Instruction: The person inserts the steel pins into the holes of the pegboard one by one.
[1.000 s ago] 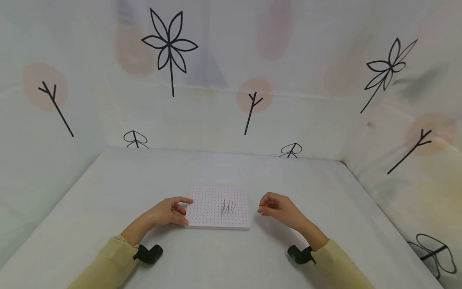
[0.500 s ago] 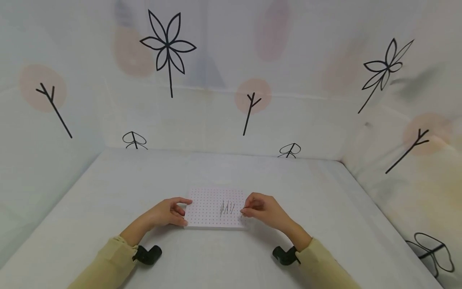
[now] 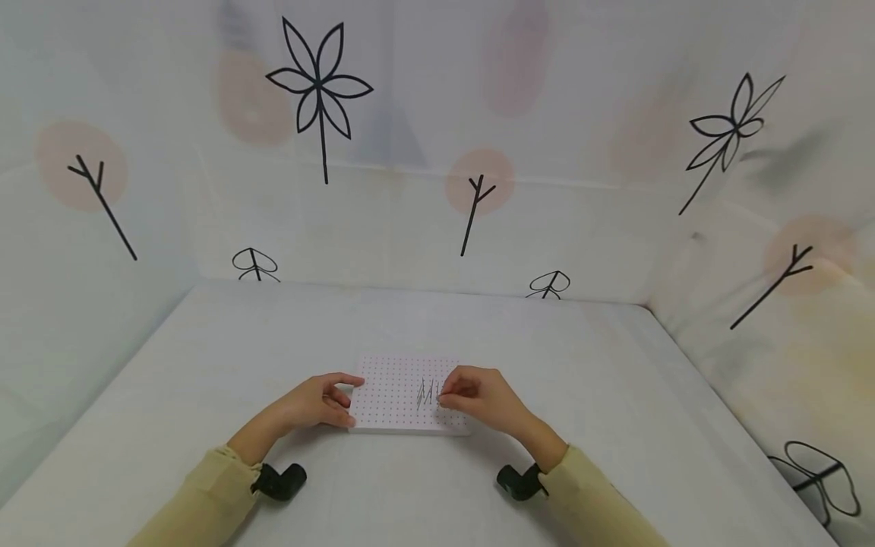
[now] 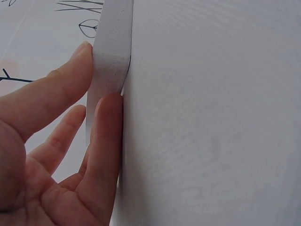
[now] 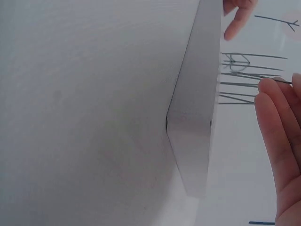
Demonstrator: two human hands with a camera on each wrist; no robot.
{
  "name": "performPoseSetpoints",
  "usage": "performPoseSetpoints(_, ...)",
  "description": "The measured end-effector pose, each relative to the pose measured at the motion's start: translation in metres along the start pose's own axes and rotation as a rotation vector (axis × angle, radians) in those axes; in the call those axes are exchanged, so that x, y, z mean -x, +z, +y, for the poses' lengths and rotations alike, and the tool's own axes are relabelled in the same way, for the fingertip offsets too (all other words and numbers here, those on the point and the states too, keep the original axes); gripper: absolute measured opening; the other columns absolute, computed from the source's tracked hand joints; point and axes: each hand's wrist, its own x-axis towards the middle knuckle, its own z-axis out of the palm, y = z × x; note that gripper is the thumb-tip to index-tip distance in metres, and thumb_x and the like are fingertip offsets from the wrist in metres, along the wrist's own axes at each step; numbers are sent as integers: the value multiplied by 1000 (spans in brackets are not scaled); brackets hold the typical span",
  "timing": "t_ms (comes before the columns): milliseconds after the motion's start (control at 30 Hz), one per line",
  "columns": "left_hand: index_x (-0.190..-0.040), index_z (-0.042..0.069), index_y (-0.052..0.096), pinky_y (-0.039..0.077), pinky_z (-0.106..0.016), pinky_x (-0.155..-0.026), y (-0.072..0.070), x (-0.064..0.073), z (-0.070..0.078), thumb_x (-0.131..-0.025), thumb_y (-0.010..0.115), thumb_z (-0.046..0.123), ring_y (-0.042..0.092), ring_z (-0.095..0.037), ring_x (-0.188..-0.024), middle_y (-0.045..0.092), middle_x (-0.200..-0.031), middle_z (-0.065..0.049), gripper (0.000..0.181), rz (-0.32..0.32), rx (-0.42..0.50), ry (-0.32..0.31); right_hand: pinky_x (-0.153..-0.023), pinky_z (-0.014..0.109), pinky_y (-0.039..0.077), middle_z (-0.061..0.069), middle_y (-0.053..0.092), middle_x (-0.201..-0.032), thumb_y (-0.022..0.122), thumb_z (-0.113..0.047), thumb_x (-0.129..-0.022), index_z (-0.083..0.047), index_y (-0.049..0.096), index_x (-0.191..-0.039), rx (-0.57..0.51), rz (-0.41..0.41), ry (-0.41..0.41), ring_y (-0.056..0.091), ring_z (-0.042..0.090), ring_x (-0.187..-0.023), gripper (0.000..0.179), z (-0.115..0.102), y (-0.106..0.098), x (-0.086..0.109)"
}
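Observation:
A flat white board (image 3: 386, 395) with rows of small dots or holes lies on the table. Several thin dark pins (image 3: 421, 393) rise from its right half, some leaning. My left hand (image 3: 321, 399) holds the board's left edge, thumb at the near corner and a fingertip farther back; in the left wrist view a finger (image 4: 108, 127) lies along its side. Over the right part of the board, my right hand (image 3: 481, 395) pinches a thin dark pin (image 5: 285, 82), partly hidden by the fingers. Its fingertips are just right of the standing pins; contact with the board cannot be made out.
The white table (image 3: 307, 327) spreads around the board. Behind and at the sides hangs a pale cloth (image 3: 403, 220) printed with flowers and twigs. Dark wrist cameras (image 3: 282, 482) sit below both wrists.
My right hand has moved left from beside the board to above its right part, bringing the pin with it. The left hand and the board stay where they were.

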Motion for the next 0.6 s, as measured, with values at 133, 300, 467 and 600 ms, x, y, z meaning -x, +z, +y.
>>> performPoseSetpoints(133, -128, 5, 53, 47, -31, -70, 0, 0, 0, -69, 81, 4, 59, -18, -77, 56, -93, -9, 65, 2, 4, -3, -69, 24, 50, 12, 66, -82, 68, 4, -81, 3, 62, -85, -8, -3, 2, 63, 21, -74, 8, 0, 4, -3)
performPoseSetpoints(300, -128, 5, 53, 47, -31, -70, 0, 0, 0, -70, 81, 4, 59, -18, -77, 56, -92, -9, 65, 0, 2, -2, -71, 23, 49, 11, 66, -83, 68, 5, -81, 3, 62, -85, 2, -10, 9, 63, 22, -76, 7, -1, 7, -6)
performPoseSetpoints(467, -128, 5, 53, 47, -31, -70, -1, 0, 0, -69, 81, 4, 59, -18, -77, 56, -92, -9, 65, -1, -2, 0, -71, 24, 50, 11, 66, -84, 67, 5, -81, 2, 62, -85, 20, -15, -13, 63, 21, -77, 7, 2, 10, -9)
performPoseSetpoints(600, -129, 5, 53, 47, -31, -71, -2, -1, -1, -70, 81, 5, 59, -17, -78, 56, -92, -9, 65, -5, -6, 5, -72, 25, 50, 9, 66, -85, 68, 4, -81, 0, 64, -86, 17, -23, -23, 64, 21, -78, 7, 20, 15, -14)
